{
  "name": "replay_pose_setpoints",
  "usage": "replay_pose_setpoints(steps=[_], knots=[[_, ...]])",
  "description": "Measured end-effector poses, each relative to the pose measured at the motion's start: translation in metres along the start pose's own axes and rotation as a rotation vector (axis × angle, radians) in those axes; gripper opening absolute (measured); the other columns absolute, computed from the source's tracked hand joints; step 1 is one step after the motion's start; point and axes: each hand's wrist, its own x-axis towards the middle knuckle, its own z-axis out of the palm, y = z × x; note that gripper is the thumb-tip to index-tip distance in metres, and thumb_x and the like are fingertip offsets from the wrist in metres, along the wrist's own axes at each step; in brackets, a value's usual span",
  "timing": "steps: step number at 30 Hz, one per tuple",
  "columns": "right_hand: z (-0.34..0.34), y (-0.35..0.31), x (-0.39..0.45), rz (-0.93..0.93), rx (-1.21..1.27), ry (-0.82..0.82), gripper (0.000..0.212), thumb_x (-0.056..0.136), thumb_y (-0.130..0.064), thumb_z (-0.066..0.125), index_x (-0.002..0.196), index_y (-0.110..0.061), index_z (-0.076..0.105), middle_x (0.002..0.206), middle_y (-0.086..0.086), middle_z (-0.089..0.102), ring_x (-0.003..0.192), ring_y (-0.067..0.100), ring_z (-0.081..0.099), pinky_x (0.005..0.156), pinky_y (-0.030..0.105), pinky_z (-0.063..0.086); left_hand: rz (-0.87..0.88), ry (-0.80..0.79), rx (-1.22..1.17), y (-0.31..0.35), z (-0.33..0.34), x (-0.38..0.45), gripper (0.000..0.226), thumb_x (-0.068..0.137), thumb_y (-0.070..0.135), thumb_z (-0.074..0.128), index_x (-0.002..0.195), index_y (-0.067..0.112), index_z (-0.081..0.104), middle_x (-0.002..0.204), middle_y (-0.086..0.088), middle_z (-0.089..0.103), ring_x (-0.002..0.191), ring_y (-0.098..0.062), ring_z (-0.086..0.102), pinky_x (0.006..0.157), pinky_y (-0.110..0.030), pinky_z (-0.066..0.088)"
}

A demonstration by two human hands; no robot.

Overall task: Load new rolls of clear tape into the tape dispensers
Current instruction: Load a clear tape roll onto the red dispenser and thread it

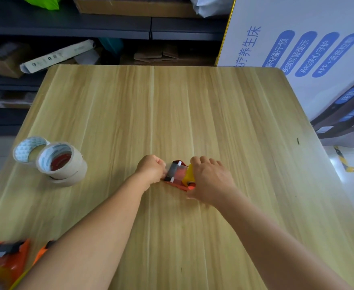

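Observation:
A red tape dispenser (177, 175) lies on the wooden table (172, 111) near the middle, with a yellowish tape roll (188, 174) seated in it. My right hand (210, 180) grips the dispenser over the roll and its handle end. My left hand (152, 169) is curled at the dispenser's front roller, pinching the clear tape end there. Three new tape rolls stand at the left: one flat roll (28, 150) and a stack of two (62, 164). A loaded orange dispenser (6, 260) sits at the bottom left corner.
Dark shelves with cardboard boxes (8, 59) and packaging run behind the table. A large white printed box (308, 59) stands at the back right corner. The table's right edge drops to a light floor (352, 185).

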Motion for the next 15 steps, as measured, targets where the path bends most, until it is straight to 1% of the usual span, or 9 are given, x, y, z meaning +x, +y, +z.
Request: replay_pose_setpoints(steps=[3, 5, 7, 9, 10, 11, 12, 14, 15], knots=[[0.004, -0.003, 0.009, 0.025, -0.032, 0.006, 0.041, 0.086, -0.029, 0.062, 0.121, -0.014, 0.043, 0.111, 0.004, 0.056, 0.099, 0.024, 0.057, 0.073, 0.028, 0.036, -0.016, 0.017, -0.028, 0.0, 0.003, -0.001, 0.025, 0.096, 0.01, 0.043, 0.073, 0.014, 0.054, 0.099, -0.016, 0.069, 0.095, -0.031, 0.068, 0.085, -0.044, 0.057], [0.005, -0.001, 0.008, 0.026, -0.013, 0.005, 0.04, 0.087, -0.028, 0.061, 0.12, -0.015, 0.044, 0.109, 0.004, 0.055, 0.096, 0.023, 0.058, 0.068, 0.029, 0.036, -0.031, 0.018, -0.029, -0.002, 0.006, 0.002, 0.025, 0.096, 0.01, 0.042, 0.074, 0.012, 0.053, 0.099, -0.019, 0.069, 0.094, -0.032, 0.068, 0.086, -0.046, 0.056], [0.007, 0.003, 0.003, -0.001, 0.008, 0.024, 0.043, 0.087, -0.032, 0.062, 0.122, -0.016, 0.044, 0.109, 0.002, 0.055, 0.095, 0.022, 0.058, 0.069, 0.028, 0.038, -0.065, 0.023, -0.025, -0.003, 0.006, 0.003, 0.024, 0.096, 0.006, 0.041, 0.074, 0.01, 0.052, 0.096, -0.017, 0.068, 0.086, -0.03, 0.067, 0.084, -0.041, 0.057], [0.01, 0.007, -0.003, -0.023, 0.04, 0.064, 0.046, 0.086, -0.035, 0.064, 0.124, -0.018, 0.044, 0.11, 0.0, 0.055, 0.095, 0.02, 0.057, 0.073, 0.027, 0.04, -0.118, 0.02, -0.068, -0.003, 0.007, 0.002, 0.026, 0.097, 0.002, 0.039, 0.074, 0.009, 0.048, 0.09, -0.015, 0.062, 0.071, -0.025, 0.06, 0.068, -0.031, 0.054], [0.011, 0.009, -0.005, -0.029, 0.061, 0.083, 0.048, 0.085, -0.034, 0.064, 0.125, -0.019, 0.044, 0.111, 0.0, 0.055, 0.095, 0.02, 0.056, 0.075, 0.027, 0.042, -0.141, 0.019, -0.087, -0.003, 0.007, 0.001, 0.026, 0.098, 0.002, 0.039, 0.074, 0.009, 0.047, 0.09, -0.016, 0.062, 0.067, -0.023, 0.058, 0.064, -0.03, 0.053], [0.012, 0.011, -0.006, -0.034, 0.082, 0.096, 0.048, 0.085, -0.033, 0.064, 0.126, -0.019, 0.044, 0.111, -0.001, 0.055, 0.096, 0.019, 0.056, 0.077, 0.027, 0.043, -0.151, 0.02, -0.089, -0.004, 0.008, 0.001, 0.025, 0.098, 0.004, 0.039, 0.075, 0.008, 0.048, 0.091, -0.018, 0.064, 0.066, -0.023, 0.059, 0.065, -0.031, 0.054], [0.013, 0.012, -0.008, -0.04, 0.099, 0.104, 0.049, 0.085, -0.033, 0.064, 0.127, -0.02, 0.043, 0.112, -0.001, 0.055, 0.096, 0.019, 0.056, 0.077, 0.027, 0.044, -0.143, 0.026, -0.069, -0.006, 0.009, 0.002, 0.023, 0.098, 0.006, 0.041, 0.076, 0.008, 0.05, 0.093, -0.018, 0.067, 0.07, -0.024, 0.062, 0.071, -0.034, 0.057], [0.014, 0.015, -0.01, -0.054, 0.11, 0.12, 0.05, 0.085, -0.033, 0.063, 0.129, -0.021, 0.043, 0.113, -0.003, 0.055, 0.097, 0.018, 0.056, 0.077, 0.025, 0.042, -0.115, 0.065, -0.014, -0.01, 0.013, 0.004, 0.018, 0.096, 0.011, 0.043, 0.085, 0.005, 0.056, 0.097, -0.017, 0.069, 0.083, -0.029, 0.067, 0.082, -0.041, 0.058], [0.015, 0.016, -0.012, -0.056, 0.115, 0.132, 0.051, 0.085, -0.034, 0.063, 0.129, -0.022, 0.043, 0.113, -0.003, 0.055, 0.097, 0.018, 0.056, 0.076, 0.024, 0.041, -0.098, 0.101, 0.022, -0.01, 0.015, 0.004, 0.02, 0.096, 0.014, 0.042, 0.089, 0.005, 0.058, 0.095, -0.015, 0.069, 0.086, -0.031, 0.067, 0.082, -0.042, 0.057]])
